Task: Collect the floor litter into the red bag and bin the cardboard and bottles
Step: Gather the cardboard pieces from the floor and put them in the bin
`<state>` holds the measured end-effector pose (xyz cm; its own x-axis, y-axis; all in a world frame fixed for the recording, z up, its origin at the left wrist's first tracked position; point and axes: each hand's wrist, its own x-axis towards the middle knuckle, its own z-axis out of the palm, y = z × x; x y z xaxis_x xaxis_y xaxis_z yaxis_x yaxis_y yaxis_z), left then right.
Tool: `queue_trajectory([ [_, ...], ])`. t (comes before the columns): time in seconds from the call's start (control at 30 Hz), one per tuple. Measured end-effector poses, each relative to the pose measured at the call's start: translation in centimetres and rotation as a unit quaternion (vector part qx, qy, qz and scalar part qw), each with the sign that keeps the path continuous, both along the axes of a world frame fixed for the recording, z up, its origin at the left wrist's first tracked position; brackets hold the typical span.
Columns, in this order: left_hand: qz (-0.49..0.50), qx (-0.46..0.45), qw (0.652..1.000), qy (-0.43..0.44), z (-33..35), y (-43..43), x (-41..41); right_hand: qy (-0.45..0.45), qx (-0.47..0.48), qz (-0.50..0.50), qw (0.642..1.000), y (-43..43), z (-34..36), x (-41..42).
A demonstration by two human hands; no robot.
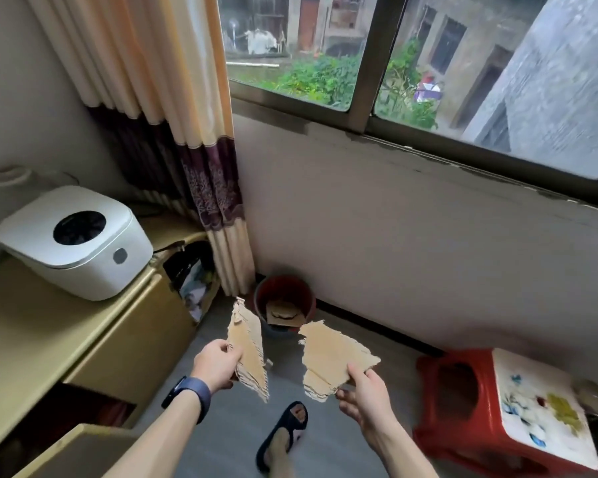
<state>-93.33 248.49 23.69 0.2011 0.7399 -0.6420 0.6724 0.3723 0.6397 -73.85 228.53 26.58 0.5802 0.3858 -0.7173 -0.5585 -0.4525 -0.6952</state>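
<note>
Two torn pieces of brown cardboard are held above the grey floor. My left hand grips the narrow left cardboard piece at its lower edge. My right hand pinches the wider right cardboard piece by its lower right corner. The two pieces are apart, with a gap between them. Just beyond them, in the corner under the window wall, stands a red bin with cardboard scraps inside.
A yellow cabinet with a white rice cooker fills the left side. A curtain hangs beside the bin. A red plastic stool stands at the right. My foot in a dark slipper is on the floor below my hands.
</note>
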Motion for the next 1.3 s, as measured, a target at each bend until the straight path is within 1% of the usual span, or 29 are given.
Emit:
queue_trajectory([
  [0.13,0.002,-0.033,0.999,0.02,-3.2,6.5,6.1,0.017,-0.022,0.026,0.999,7.7,-3.3,5.4],
  [0.23,0.02,-0.057,0.998,0.035,-5.5,9.6,9.4,0.035,-0.042,0.025,0.998,11.3,-4.9,7.6],
  [0.37,0.031,-0.107,0.992,0.062,-9.0,11.9,13.0,0.06,-0.088,0.039,0.994,14.8,-8.3,10.3],
  [0.47,0.039,-0.152,0.986,0.063,-13.3,14.1,15.1,0.066,-0.115,0.037,0.99,17.0,-11.4,12.0],
  [0.53,0.043,-0.18,0.981,0.051,-14.7,15.2,16.3,0.063,-0.121,0.026,0.99,17.8,-12.1,12.8],
  [0.63,0.01,-0.235,0.971,0.052,-16.1,17.0,18.9,0.064,-0.134,0.003,0.989,19.5,-14.8,14.3],
  [0.67,-0.011,-0.236,0.97,0.062,-16.2,17.4,19.2,0.062,-0.139,-0.003,0.988,20.0,-15.0,14.6],
  [0.83,-0.112,-0.196,0.969,0.102,-18.6,20.2,19.5,0.066,-0.153,-0.005,0.986,23.5,-17.7,15.5],
  [1.0,-0.241,-0.135,0.953,0.126,-18.4,23.7,18.9,0.103,-0.167,0.007,0.98,28.7,-20.5,14.5],
  [1.1,-0.308,-0.103,0.934,0.148,-18.2,26.0,18.2,0.119,-0.212,0.069,0.968,31.3,-21.7,13.6],
  [1.17,-0.344,-0.08,0.922,0.157,-17.7,27.0,18.1,0.093,-0.229,0.103,0.963,31.9,-21.5,13.2],
  [1.3,-0.406,-0.058,0.898,0.162,-14.9,27.5,18.9,0.02,-0.198,0.147,0.969,31.8,-17.5,12.6],
])
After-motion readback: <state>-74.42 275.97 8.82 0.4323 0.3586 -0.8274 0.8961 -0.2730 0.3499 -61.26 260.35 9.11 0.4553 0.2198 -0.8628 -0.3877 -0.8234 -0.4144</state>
